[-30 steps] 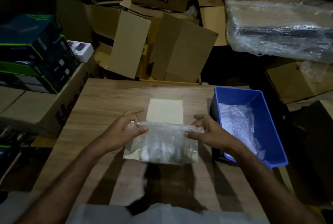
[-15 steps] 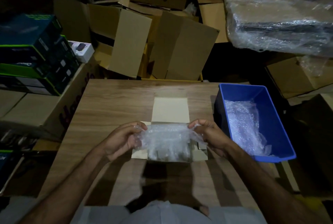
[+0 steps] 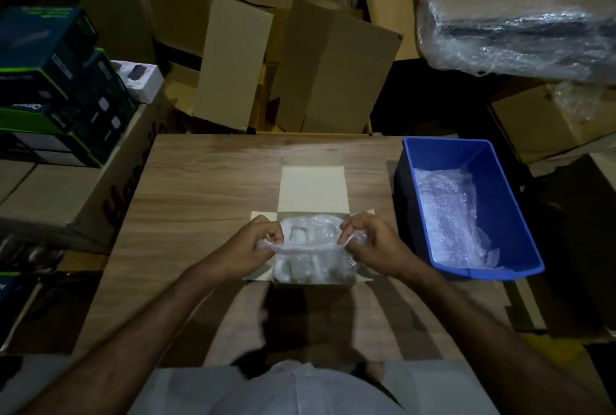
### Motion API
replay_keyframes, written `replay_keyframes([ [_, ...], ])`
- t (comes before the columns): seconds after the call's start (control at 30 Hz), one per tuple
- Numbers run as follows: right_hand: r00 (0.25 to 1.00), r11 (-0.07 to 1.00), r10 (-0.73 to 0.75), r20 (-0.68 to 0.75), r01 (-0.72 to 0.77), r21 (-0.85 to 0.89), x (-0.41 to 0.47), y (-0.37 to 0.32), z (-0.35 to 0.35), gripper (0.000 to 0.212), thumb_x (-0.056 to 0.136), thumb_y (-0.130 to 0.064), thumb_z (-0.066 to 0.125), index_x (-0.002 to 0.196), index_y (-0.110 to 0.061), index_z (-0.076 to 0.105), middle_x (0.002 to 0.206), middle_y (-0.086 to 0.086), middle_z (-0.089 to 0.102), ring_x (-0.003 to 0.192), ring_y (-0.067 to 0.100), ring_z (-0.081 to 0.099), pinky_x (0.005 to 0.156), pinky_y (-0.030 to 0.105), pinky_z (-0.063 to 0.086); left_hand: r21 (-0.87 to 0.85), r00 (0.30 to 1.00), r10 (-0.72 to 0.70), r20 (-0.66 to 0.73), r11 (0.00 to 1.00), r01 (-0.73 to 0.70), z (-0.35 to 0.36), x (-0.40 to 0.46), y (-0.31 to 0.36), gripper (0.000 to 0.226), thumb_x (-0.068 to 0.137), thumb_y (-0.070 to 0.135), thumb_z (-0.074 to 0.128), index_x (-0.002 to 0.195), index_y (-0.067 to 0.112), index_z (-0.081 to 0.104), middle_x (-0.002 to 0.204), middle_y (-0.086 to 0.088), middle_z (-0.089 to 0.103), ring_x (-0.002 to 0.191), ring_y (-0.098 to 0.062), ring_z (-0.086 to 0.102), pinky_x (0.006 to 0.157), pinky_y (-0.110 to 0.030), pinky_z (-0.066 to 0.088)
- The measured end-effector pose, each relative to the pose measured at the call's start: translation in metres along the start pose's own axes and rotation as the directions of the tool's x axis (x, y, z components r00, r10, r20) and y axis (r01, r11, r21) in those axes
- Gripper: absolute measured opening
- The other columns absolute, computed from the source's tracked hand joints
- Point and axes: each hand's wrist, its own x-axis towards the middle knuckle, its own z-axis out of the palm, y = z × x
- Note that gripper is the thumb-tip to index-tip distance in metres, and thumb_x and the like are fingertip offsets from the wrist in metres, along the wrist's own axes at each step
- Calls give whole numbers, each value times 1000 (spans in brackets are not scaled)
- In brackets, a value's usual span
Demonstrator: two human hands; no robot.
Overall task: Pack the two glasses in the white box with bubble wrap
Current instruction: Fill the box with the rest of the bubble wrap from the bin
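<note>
Change: we see both hands lower than a second ago, the bubble wrap (image 3: 313, 249) now pulled down into the white box (image 3: 313, 188) instead of held above it.
Hands: left hand (image 3: 255, 244) and right hand (image 3: 375, 243) each pinch one end of the sheet, apart, at the box's side walls.
Glasses: we make out only blurred clear shapes under the wrap inside the box; their number we cannot tell.
Materials: crinkled, translucent film; matte white card with its lid flap lying flat away from us; wood-grain table (image 3: 206, 188).
Edges: blue bin (image 3: 500, 167), more wrap inside, stands just right of the box; bare tabletop lies left and ahead.
</note>
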Motion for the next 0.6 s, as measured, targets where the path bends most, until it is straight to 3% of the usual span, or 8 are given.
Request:
replay_keyframes([
  [0.07, 998, 995, 40, 44, -36, -92, -2, 1, 4, 31, 81, -9, 74, 68, -37, 72, 114, -1, 71, 103, 3, 63, 90, 12, 46, 21, 1000, 5, 24, 1000, -6, 5, 3, -7, 32, 74, 9, 49, 79, 39, 59, 98, 0, 67, 99, -9, 62, 87, -32, 48],
  [0.1, 994, 988, 70, 84, -58, -141, -1, 3, 5, 24, 82, -15, 73, 67, -33, 74, 115, -2, 72, 101, 1, 63, 86, 9, 45, 3, 999, -9, 42, 1000, 9, 7, 3, -9, 35, 72, 3, 50, 78, 35, 62, 100, 3, 71, 102, -8, 65, 89, -33, 51],
  [0.13, 989, 984, 81, 124, -59, -169, -1, 6, 5, 19, 84, -22, 72, 67, -27, 76, 110, -2, 75, 97, 1, 65, 82, 12, 48, -26, 997, -37, 68, 999, 39, 7, 4, -10, 36, 71, 0, 50, 77, 30, 67, 98, 6, 75, 99, -6, 69, 88, -33, 55],
  [0.23, 982, 981, 37, 184, 0, -194, 2, 16, 6, 36, 91, -36, 66, 66, -11, 71, 73, 2, 73, 67, 9, 67, 66, 26, 49, -106, 972, -162, 169, 978, 181, 8, 8, -12, 32, 73, 0, 59, 87, 19, 80, 92, 4, 80, 90, -12, 75, 83, -35, 60],
  [0.33, 981, 944, 96, 166, -37, -329, 7, 20, 13, 11, 82, -30, 77, 79, -20, 75, 81, -7, 75, 77, 10, 68, 69, 23, 44, -274, 930, -163, 329, 926, 259, 2, 7, -13, 30, 79, 0, 75, 107, 10, 79, 99, -21, 77, 90, -23, 71, 81, -36, 55],
  [0.4, 988, 926, 104, 113, -54, -374, 7, 25, 20, 20, 78, -29, 78, 92, -31, 66, 81, -11, 66, 83, 17, 65, 70, 25, 44, -353, 914, -161, 373, 886, 301, 1, 4, -7, 28, 83, 6, 81, 111, 3, 76, 105, -17, 77, 96, -21, 72, 89, -31, 56],
  [0.5, 990, 919, 39, 139, 19, -394, 9, 29, 26, 33, 81, -26, 74, 113, -30, 65, 84, -9, 65, 86, 18, 65, 74, 29, 51, -286, 966, -207, 156, 926, 245, 13, 10, -7, 21, 79, 18, 86, 96, 6, 80, 93, -7, 79, 85, -15, 73, 79, -30, 57],
  [0.6, 979, 849, -28, 200, 129, -512, 13, 28, 30, 14, 84, -25, 76, 97, -27, 75, 95, -3, 70, 89, 18, 66, 73, 31, 54, -162, 984, -172, -56, 974, 161, 26, 18, -19, 8, 79, 13, 80, 83, 19, 77, 80, 5, 75, 74, -7, 67, 71, -29, 52],
])
